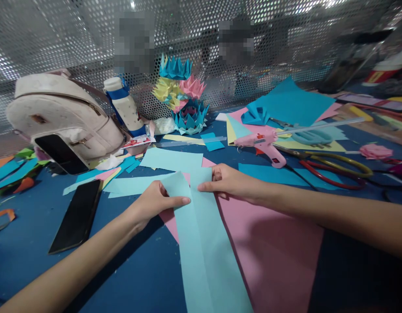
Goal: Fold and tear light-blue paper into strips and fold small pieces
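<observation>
- The light blue paper strip [206, 261] lies between both hands at its far end and stretches from them toward the person, past the lower edge of view.
- The left hand [152, 202] pinches the strip's far left part between thumb and fingers.
- The right hand [232, 180] grips the far right part the same way, thumb on top.
- A lengthwise crease runs between the thumbs.
- Beneath the strip, a pink sheet [279, 252] spreads mostly to the right, on the blue table [132, 278].
</observation>
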Action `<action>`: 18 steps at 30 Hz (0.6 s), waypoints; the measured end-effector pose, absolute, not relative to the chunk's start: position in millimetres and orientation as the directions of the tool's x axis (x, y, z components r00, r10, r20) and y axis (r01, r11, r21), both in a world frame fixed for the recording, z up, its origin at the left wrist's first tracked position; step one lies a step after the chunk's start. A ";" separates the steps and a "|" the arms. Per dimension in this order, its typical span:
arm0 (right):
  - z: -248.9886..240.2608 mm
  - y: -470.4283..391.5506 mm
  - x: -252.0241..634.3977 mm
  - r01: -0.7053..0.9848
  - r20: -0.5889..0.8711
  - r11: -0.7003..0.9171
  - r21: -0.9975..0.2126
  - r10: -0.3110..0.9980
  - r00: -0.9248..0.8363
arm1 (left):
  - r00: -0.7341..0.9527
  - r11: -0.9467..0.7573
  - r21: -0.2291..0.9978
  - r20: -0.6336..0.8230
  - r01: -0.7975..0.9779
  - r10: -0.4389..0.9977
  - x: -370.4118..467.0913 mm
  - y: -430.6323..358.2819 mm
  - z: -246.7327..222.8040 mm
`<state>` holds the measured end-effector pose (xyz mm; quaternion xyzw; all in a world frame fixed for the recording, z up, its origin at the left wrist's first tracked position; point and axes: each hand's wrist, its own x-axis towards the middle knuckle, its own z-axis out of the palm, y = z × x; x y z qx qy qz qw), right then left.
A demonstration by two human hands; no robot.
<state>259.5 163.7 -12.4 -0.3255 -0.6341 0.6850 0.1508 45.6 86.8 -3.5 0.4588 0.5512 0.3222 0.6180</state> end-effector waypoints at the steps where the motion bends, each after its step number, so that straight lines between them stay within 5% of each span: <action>1: -12.4 164.1 259.8 0.206 -0.256 -0.152 -0.967 0.618 -0.743 | 0.186 0.375 0.922 -0.387 0.099 0.903 45.3 87.0 -4.3; 18: -12.5 164.2 259.7 0.220 -0.256 -0.136 -0.966 0.628 -0.735 | 0.183 0.353 0.932 -0.363 0.084 0.914 43.5 86.9 -4.9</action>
